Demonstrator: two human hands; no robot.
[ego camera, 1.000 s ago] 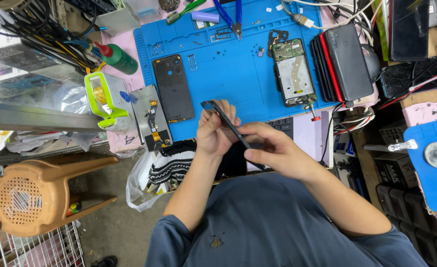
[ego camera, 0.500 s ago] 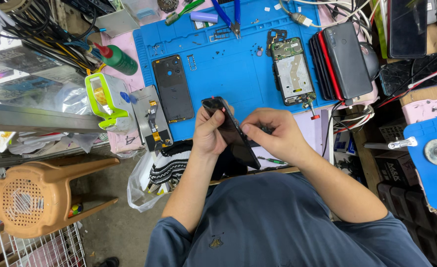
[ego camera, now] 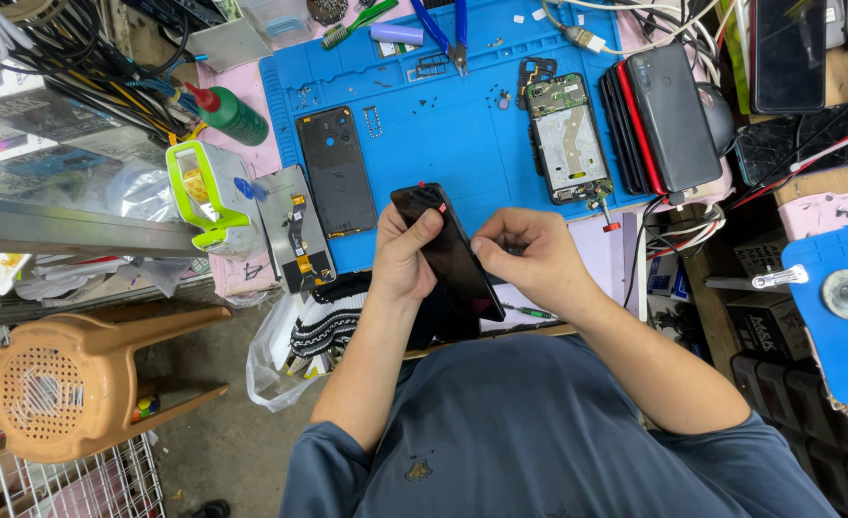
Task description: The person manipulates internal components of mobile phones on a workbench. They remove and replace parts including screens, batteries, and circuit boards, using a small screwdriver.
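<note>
Head view: one camera, looking straight down on a phone-repair bench.
Screen (ego camera: 448,251): black glass panel, held up off the mat, tilted on a diagonal, its far end over the mat's near edge, its near end down by the person's chest.
Left hand (ego camera: 403,257): fingers wrapped behind the screen's left edge, thumb pressed on the glass face. A firm pinch on the screen.
Right hand (ego camera: 529,257): fingers curled in, thumb and forefinger pinched at the screen's right edge, about halfway along. Whether they pinch a film, a tab or just the rim, I cannot tell.
Mat (ego camera: 462,144): blue work mat on the far side of the hands, tiny screws scattered across it.
Back cover (ego camera: 335,171): black, lying flat on the mat's left part, well apart from the hands.
Frame (ego camera: 568,139): opened phone body with the board showing, on the mat's right part, beside a stack of phones (ego camera: 668,117).
Small panel (ego camera: 294,228): lies off the mat's left edge, next to a green-and-white holder (ego camera: 203,192).
Step, as I read it: the screen is being worked along its edge in both hands, away from the frame.
Next move calls for: steady support from the left hand, a light pull at the right edge, and no bending of the glass. It looks thin and easy to crack.
</note>
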